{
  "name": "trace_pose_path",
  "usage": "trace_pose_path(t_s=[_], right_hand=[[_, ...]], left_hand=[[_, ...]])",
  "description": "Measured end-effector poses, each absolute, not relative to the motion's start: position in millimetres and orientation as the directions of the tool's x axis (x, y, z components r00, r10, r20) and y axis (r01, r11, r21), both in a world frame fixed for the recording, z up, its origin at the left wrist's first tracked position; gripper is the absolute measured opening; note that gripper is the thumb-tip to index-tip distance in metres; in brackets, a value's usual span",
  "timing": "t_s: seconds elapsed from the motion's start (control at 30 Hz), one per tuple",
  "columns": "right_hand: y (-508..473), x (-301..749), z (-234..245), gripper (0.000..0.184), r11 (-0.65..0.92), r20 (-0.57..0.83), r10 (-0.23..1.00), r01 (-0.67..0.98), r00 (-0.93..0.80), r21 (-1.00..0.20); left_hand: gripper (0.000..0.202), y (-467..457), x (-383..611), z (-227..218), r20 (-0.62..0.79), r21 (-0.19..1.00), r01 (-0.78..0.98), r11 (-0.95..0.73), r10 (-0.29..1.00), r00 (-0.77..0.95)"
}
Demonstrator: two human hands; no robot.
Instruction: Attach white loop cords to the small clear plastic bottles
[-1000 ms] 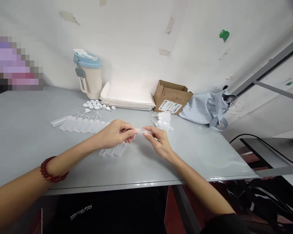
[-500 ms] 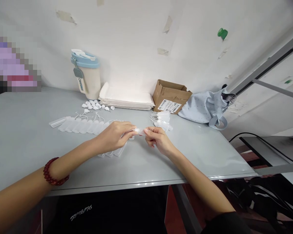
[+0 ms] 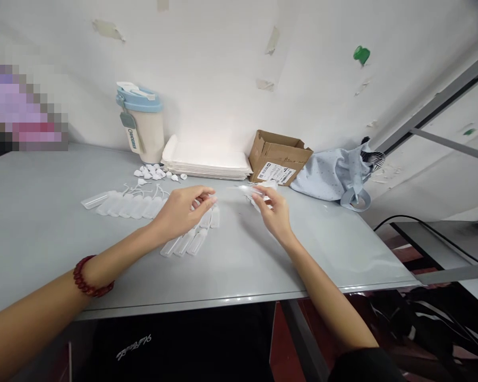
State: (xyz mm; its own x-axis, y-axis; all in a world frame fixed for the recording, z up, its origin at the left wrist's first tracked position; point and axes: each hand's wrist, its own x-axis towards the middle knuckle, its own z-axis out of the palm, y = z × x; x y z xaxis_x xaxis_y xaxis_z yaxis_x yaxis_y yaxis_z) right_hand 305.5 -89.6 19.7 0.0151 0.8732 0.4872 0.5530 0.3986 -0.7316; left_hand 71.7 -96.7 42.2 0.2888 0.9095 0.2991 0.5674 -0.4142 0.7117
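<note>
One clear tube [image 3: 241,189] pinched in right hand [image 3: 274,209] | left hand [image 3: 182,208] half-open | cardboard box [image 3: 279,157] behind

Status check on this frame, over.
Left hand open above row of plastic vials. Right hand pinches clear tube beside loose pile. Nothing between them.

Locate the row of clear, slim plastic tubes [image 3: 185,244] on the grey tabletop [image 3: 43,228]. They lie flat, side by side and touching, set on a diagonal, with their far ends beneath the fingers of your left hand [image 3: 183,209]. Whether that hand grips one cannot be determined. A blurred, translucent thin plastic piece [image 3: 241,188] sits level at the fingertips of your right hand [image 3: 276,212]; contact is unclear. A small heap of translucent white looped caps [image 3: 269,184] lies just beyond that hand.
</note>
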Motion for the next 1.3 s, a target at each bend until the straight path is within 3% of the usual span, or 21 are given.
trace_pose_path(t_s=[0.17, 0.37, 0.77, 1.0, 1.3], right_hand=[[-66, 336, 14, 0.029, 0.288, 0.531, 0.835, 0.706, 0.145, -0.647], [-54, 352, 8, 0.032, 0.194, 0.449, 0.878, 0.736, 0.164, -0.649], [-60, 352, 16, 0.023, 0.193, 0.465, 0.861, 0.715, 0.205, -0.672], [-69, 335, 16, 0.015, 0.323, 0.564, 0.816, 0.714, 0.123, -0.622], [-89, 296, 8, 0.013, 0.585, 0.646, 0.734, 0.678, -0.208, -0.445]], left_hand=[[0.032, -82, 58, 43, 0.328, 0.683, 0.637, -0.357, 0.929, 0.169], [0.032, -61, 35, 42, 0.363, 0.634, 0.725, -0.269, 0.931, 0.028], [0.037, -43, 23, 36, 0.268, 0.490, 0.852, -0.183, 0.962, 0.052], [0.042, -26, 14, 31, 0.268, 0.337, 0.879, -0.338, 0.929, 0.255], [0.043, -9, 22, 18, 0.257, 0.259, 0.842, -0.474, 0.874, 0.413]])
